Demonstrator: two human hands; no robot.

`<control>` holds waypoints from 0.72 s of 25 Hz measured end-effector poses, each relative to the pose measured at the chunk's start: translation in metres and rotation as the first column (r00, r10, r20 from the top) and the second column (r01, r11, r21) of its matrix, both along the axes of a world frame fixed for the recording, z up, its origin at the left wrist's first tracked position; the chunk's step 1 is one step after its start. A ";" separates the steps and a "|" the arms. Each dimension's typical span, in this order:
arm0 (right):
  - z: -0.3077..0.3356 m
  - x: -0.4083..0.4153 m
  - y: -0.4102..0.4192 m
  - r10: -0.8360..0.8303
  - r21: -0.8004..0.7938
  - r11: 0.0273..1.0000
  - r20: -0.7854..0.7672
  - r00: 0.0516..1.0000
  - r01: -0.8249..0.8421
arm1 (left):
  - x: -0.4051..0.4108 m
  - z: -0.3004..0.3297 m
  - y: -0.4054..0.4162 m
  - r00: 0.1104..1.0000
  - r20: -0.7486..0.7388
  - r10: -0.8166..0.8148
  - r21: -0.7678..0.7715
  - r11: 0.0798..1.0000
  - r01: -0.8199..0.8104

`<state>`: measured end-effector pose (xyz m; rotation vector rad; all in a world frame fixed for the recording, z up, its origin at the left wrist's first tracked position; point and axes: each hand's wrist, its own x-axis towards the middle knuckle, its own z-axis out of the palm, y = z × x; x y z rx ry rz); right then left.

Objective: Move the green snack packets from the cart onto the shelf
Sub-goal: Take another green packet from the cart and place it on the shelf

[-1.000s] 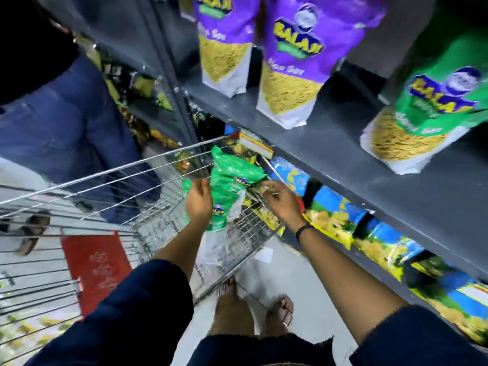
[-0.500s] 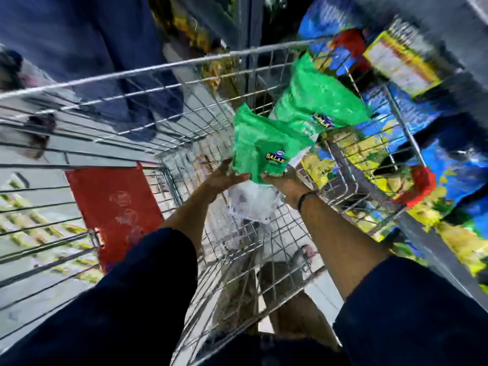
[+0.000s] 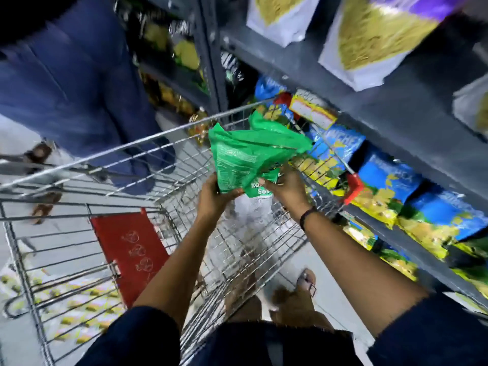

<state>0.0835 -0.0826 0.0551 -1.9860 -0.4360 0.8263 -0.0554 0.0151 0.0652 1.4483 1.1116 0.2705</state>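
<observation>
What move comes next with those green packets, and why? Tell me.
Probably lift them up and right onto the grey shelf. Both the left hand and the right hand already grip the green snack packets above the wire cart, and bare shelf shows beside the purple packets.

Two hands, left [image 3: 215, 198] and right [image 3: 286, 187], both on green packets [image 3: 245, 157]: at least two packets, exact count unclear where they bunch together. One wire cart [image 3: 148, 140]. One red flap [image 3: 129, 249] in the cart. Two purple-and-white bags [image 3: 369, 40] stand on the upper shelf [image 3: 412, 112], with part of a third bag at the right edge. Blue-and-yellow packets [image 3: 388, 186] on the lower shelf: at least four, blurred. One other person in jeans [image 3: 74, 83].
</observation>
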 end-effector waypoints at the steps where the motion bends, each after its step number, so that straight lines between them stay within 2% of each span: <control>1: 0.023 0.009 -0.012 -0.001 0.042 0.999 0.069 0.998 -0.002 | 0.009 0.023 -0.005 0.999 0.035 -0.032 0.049 0.998 0.030; 4: 0.077 0.032 -0.062 -0.063 0.099 0.994 0.164 0.985 0.047 | 0.034 0.077 -0.037 0.982 0.101 -0.162 0.186 0.972 0.141; 9: 0.153 0.089 -0.201 -0.241 0.112 0.970 0.360 0.902 0.214 | 0.116 0.137 -0.147 0.942 0.090 -0.325 0.405 0.876 0.263; 12: 0.186 0.136 -0.295 -0.327 0.067 0.938 0.491 0.807 0.339 | 0.181 0.153 -0.228 0.890 0.131 -0.436 0.422 0.837 0.347; 15: 0.205 0.191 -0.368 -0.393 0.087 0.905 0.551 0.737 0.417 | 0.251 0.169 -0.295 0.839 0.154 -0.522 0.481 0.781 0.398; 18: 0.215 0.246 -0.413 -0.522 0.213 0.847 0.502 0.689 0.487 | 0.319 0.193 -0.340 0.774 0.192 -0.603 0.491 0.742 0.456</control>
